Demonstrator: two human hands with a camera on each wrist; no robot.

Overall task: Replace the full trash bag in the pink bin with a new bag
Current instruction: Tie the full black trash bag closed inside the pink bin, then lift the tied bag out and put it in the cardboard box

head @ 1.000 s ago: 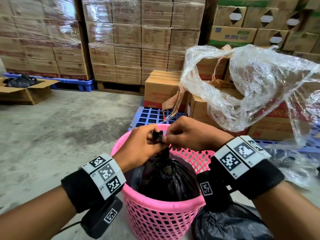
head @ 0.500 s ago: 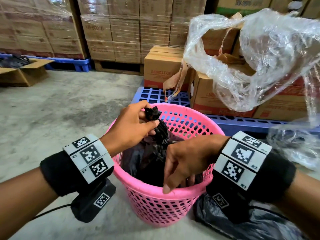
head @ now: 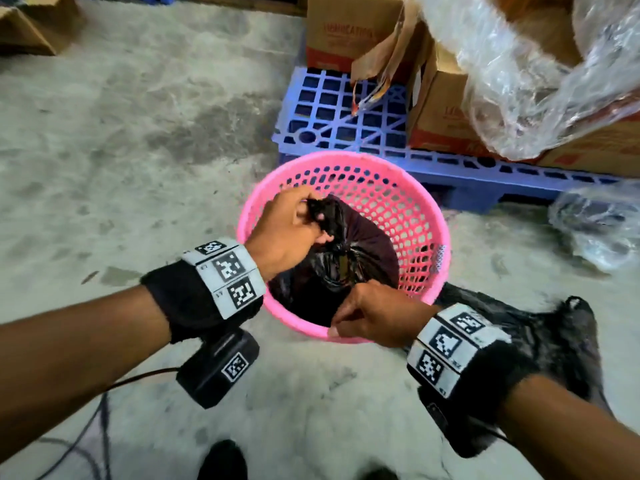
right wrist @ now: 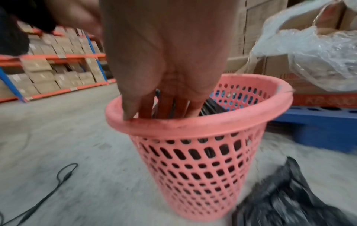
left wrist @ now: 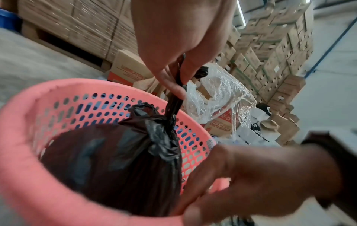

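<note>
The full trash bag [head: 349, 261], black and knotted at the top, is sitting inside the pink bin [head: 408, 188], which is standing upright on the concrete floor [head: 138, 133] just beside a blue pallet [head: 332, 112]; the left hand [head: 291, 233] is pinching the twisted neck of the bag above the knot, fingers and thumb closing round it; the right hand [head: 374, 317] is gripping the bin's near rim, thumb outside and fingers reaching down inside against the bag; another black bag [head: 540, 337] is lying crumpled on the floor just right of the bin; cardboard boxes [head: 446, 98] and clear plastic wrap [head: 540, 74] are sitting on the pallet behind.
</note>
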